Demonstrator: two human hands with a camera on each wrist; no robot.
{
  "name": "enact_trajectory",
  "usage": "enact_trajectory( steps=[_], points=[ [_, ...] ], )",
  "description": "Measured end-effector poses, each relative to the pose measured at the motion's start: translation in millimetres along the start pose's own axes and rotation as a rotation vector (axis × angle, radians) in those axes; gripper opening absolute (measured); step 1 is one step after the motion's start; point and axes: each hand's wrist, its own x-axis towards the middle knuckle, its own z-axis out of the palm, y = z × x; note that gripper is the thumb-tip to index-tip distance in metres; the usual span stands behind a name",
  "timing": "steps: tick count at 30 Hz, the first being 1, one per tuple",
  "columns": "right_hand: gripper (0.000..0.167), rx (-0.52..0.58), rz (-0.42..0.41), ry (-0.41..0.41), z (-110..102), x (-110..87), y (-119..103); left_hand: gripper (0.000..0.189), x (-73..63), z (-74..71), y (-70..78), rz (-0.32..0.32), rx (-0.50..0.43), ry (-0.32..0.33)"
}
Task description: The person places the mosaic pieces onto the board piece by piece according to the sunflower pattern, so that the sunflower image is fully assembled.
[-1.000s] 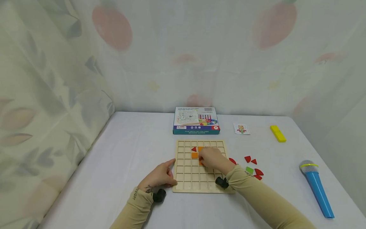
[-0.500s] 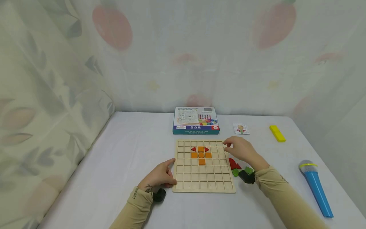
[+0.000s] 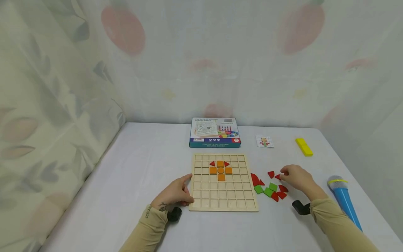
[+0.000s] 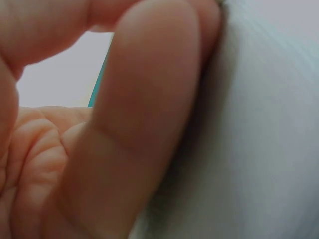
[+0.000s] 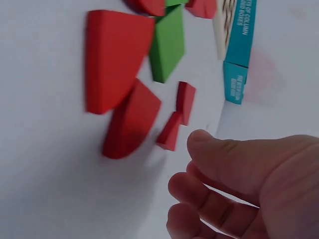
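A wooden grid board [image 3: 223,204] lies at the middle of the table. Set in its upper cells are several orange squares [image 3: 221,177] in a cross, an orange disc [image 3: 220,170] at the centre and two red triangles [image 3: 212,163] flanking the top square. My left hand [image 3: 174,192] touches the board's left edge with thumb and forefinger extended; up close its fingers [image 4: 144,79] fill the left wrist view. To the right, my right hand [image 3: 297,178] hovers at a loose red triangle [image 5: 169,132], thumb and fingers apart, with nothing between them.
Several red quarter-circle pieces [image 5: 117,59] and green pieces [image 3: 273,187] lie right of the board. Behind stand a boxed set [image 3: 215,133], a pattern card [image 3: 264,141] and a yellow block [image 3: 304,147]. A blue microphone [image 3: 344,199] lies far right, partly behind my right forearm.
My right hand has left the board and moved right to the loose pieces, uncovering the orange disc and the red triangle right of the top square. The left hand stays at the board's edge.
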Motion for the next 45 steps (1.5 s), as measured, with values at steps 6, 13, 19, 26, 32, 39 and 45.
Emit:
enact_trajectory(
  steps=[6, 13, 19, 26, 32, 39, 45],
  points=[
    [0.035, 0.005, 0.032, -0.016, 10.0, 3.8, 4.2, 0.098, -2.7, -0.8, 2.0, 0.003, -0.028, -0.008],
    [0.025, -0.002, 0.010, -0.005, 12.4, 4.4, 2.4, 0.099, -3.1, -0.1, 3.0, 0.009, -0.060, -0.020],
    [0.011, 0.046, 0.011, 0.001, 10.0, 4.1, -3.3, 0.099, -3.8, -0.6, 5.0, 0.014, -0.060, -0.021],
    [0.014, 0.179, -0.058, 0.078, 3.1, 11.5, -29.2, 0.098, -3.3, 0.5, 4.2, 0.008, -0.050, -0.014],
    [0.021, 0.403, -0.062, 0.060, 8.7, 22.6, -71.8, 0.099, -2.4, 0.5, 4.0, -0.016, -0.049, -0.014],
    [0.013, 0.504, -0.095, 0.005, 38.9, 33.3, -113.7, 0.099, -2.2, 0.5, 3.7, -0.017, -0.054, -0.010],
    [0.004, 0.475, -0.087, 0.009, 60.1, 39.3, -130.3, 0.099, -3.6, 0.6, 4.3, -0.009, -0.049, -0.004]
  ],
)
